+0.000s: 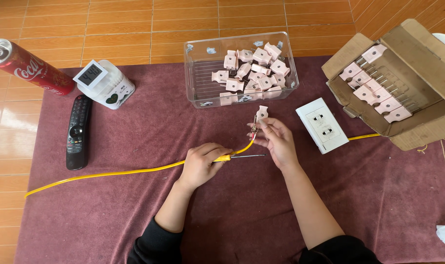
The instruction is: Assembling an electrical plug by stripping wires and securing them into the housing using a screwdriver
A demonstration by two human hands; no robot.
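Note:
My left hand [201,162] is closed around a screwdriver [242,156] with a yellow handle, its metal shaft pointing right toward my right hand. My right hand [277,140] pinches a small pink plug piece [261,113] upright, together with the stripped end of a yellow cable [110,173]. That cable runs left from my hands across the maroon cloth [134,215] and off its edge.
A clear plastic bin [198,73] holds several pink plug parts. A white wall socket [323,125] lies right of my hands. An open cardboard box [418,112] holds several pink plugs. At left are a black remote [78,132], a white clock [104,83] and a red can [27,68].

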